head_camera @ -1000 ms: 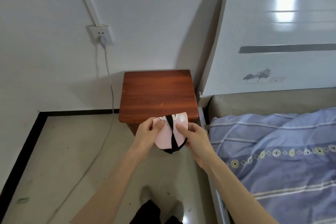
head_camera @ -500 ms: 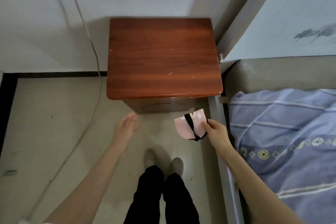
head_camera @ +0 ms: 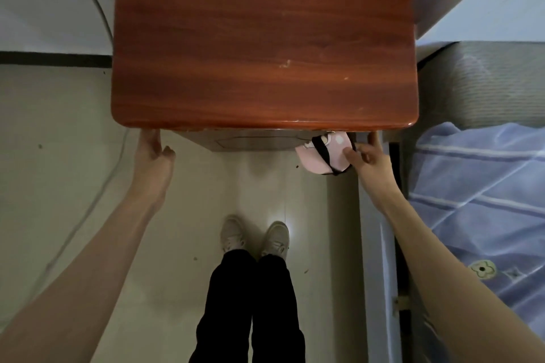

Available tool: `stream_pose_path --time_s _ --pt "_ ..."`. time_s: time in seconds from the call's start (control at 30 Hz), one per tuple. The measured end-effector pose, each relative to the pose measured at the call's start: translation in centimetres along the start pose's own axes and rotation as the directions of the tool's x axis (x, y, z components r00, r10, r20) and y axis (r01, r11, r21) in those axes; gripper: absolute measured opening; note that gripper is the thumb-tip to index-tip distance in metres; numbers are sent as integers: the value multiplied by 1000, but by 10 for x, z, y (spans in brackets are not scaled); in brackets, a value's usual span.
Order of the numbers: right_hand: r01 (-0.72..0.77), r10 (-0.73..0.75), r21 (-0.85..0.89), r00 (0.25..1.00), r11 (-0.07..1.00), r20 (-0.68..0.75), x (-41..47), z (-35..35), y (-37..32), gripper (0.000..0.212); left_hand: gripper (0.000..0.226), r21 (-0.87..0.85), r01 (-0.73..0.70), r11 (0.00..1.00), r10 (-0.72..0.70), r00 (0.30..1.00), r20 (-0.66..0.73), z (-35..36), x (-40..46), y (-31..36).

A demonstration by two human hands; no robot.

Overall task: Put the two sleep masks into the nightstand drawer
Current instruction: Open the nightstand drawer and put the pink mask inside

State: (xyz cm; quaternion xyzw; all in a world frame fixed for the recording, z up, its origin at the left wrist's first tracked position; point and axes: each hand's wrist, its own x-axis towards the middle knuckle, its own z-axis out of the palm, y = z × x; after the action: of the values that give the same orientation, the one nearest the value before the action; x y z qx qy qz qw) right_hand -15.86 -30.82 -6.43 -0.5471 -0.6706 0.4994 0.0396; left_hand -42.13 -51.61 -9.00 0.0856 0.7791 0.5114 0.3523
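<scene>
Pink sleep masks (head_camera: 324,155) pinched in right hand (head_camera: 368,160), just under nightstand (head_camera: 265,38) front edge, drawer (head_camera: 250,143) shut. Left hand (head_camera: 153,153) loosely curled at left corner, empty. Risk — masks dropped or trapped if drawer is pulled one-handed.

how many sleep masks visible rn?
1 for sure: a pink sleep mask with a black strap, held in the right hand just under the nightstand top's front right corner. A second may be folded behind it; cannot tell.
</scene>
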Motion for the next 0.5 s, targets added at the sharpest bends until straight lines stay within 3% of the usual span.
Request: stream_pose_path --time_s 0.1,0.2,0.5 --pt "0 0 1 1000 1000 -25 9 -3 2 11 79 -19 -11 1000 10 998 -55 -2 6 4" --pt "0 0 14 999 1000 -45 15 -4 2 19 55 -42 50 998 -54 993 -104 -1 12 10" --pt "2 2 74 999 997 -52 5 6 12 16 65 -71 -9 997 3 996 -84 4 6 14"
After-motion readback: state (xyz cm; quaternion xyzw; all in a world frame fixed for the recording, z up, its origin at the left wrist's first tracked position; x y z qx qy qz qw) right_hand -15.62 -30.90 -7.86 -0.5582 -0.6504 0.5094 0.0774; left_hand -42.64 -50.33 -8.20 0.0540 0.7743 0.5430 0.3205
